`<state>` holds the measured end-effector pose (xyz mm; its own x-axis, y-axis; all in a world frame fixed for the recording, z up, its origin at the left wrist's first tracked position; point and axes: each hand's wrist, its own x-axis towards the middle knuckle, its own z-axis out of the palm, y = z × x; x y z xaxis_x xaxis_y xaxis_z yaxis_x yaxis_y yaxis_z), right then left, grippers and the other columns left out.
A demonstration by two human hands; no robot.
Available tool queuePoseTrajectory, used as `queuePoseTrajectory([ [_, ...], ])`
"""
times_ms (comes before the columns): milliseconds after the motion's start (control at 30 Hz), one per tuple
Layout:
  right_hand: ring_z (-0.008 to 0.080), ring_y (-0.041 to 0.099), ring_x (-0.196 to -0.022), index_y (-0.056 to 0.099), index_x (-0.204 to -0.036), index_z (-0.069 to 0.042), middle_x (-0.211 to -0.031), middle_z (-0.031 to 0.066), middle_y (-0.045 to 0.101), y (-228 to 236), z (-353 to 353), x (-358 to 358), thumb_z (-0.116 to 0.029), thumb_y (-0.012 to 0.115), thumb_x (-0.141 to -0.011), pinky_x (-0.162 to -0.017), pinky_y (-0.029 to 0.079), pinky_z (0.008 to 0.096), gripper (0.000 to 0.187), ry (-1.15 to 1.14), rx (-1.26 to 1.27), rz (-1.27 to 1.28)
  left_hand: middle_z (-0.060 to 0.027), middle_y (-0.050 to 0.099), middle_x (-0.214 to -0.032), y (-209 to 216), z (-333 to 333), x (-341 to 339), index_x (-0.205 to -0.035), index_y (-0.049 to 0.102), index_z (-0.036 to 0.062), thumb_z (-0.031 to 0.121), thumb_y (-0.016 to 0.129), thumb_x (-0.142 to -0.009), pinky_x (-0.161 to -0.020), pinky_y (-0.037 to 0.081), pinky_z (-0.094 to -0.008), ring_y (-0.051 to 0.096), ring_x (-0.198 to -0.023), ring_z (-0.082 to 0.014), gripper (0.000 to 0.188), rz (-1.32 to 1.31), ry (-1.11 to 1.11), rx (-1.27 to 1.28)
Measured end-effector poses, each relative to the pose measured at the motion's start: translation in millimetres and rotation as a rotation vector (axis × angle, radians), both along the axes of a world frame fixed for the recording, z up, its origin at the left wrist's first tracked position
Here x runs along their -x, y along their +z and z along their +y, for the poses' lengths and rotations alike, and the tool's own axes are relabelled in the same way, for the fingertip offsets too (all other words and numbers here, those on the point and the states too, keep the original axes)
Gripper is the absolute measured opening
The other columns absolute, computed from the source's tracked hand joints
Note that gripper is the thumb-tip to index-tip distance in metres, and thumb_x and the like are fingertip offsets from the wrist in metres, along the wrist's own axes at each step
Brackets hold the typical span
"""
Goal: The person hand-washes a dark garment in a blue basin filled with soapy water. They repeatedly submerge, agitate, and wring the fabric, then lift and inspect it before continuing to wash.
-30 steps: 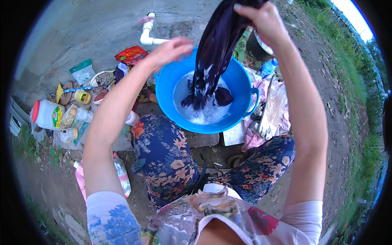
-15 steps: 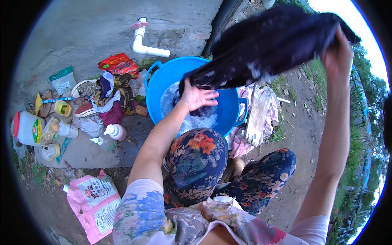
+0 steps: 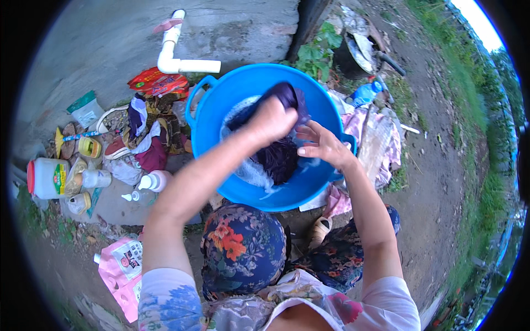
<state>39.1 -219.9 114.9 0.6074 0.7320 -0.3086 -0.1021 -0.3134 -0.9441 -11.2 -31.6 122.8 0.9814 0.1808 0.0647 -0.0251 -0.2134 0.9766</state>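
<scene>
A dark purple garment (image 3: 279, 160) lies bunched in sudsy water (image 3: 254, 174) inside a large blue tub (image 3: 265, 201). My left hand (image 3: 273, 118), smeared by motion, is closed on a fold of it, with part of the cloth raised above the water. Just to the right, my right hand (image 3: 324, 144) hovers over the tub with its fingers apart and nothing visible in them. Its fingertips are close to the garment; whether they touch it I cannot tell.
A white pipe with a tap (image 3: 187, 66) juts from the wall behind the tub. At left are shoes, rags, a red-lidded jar (image 3: 47, 178) and a pump bottle (image 3: 156, 181). A pink pouch (image 3: 118, 270) lies nearer me; pink cloth (image 3: 386, 132) and a blue bottle (image 3: 365, 95) at right.
The garment, stretched up high to the right before, is now down in the tub. My right hand has let it go and come down to the tub; my left hand has closed on the cloth.
</scene>
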Motion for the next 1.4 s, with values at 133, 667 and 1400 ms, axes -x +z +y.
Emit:
queuePoseTrajectory([
  [133,0.0199,0.048,-0.112,0.031,-0.137,-0.002,-0.124,0.0089,0.048,-32,-3,15,-0.009,0.079,-0.057,-0.099,0.037,0.0327,0.094,-0.052,-0.115,0.172,-0.0257,0.059,-0.077,-44,-47,22,-0.086,0.055,-0.0037,0.018,0.053,-0.077,-0.066,0.047,-0.0447,0.061,-0.075,-0.0373,0.023,0.217,-0.094,-0.133],
  [667,0.0224,0.060,-0.102,0.052,-0.112,-0.002,-0.110,0.0077,0.060,54,-8,11,0.013,0.061,-0.059,-0.093,0.047,0.0346,0.056,-0.337,-0.619,0.314,-0.0108,0.050,-0.134,-15,103,22,-0.135,0.045,0.0079,0.052,0.020,-0.098,-0.103,0.036,-0.0387,0.045,-0.126,-0.0212,0.063,0.171,-0.262,-0.010],
  [1400,0.0344,0.057,-0.107,0.059,-0.116,-0.004,-0.119,0.0211,0.057,-174,105,-100,-0.050,0.076,-0.065,-0.089,0.045,0.0422,0.071,-0.479,0.713,-0.238,-0.0301,0.023,-0.141,-126,-37,58,-0.142,0.019,-0.0050,0.064,0.065,-0.068,-0.109,0.009,-0.0570,0.011,-0.136,-0.0451,0.111,0.441,-0.249,-0.955],
])
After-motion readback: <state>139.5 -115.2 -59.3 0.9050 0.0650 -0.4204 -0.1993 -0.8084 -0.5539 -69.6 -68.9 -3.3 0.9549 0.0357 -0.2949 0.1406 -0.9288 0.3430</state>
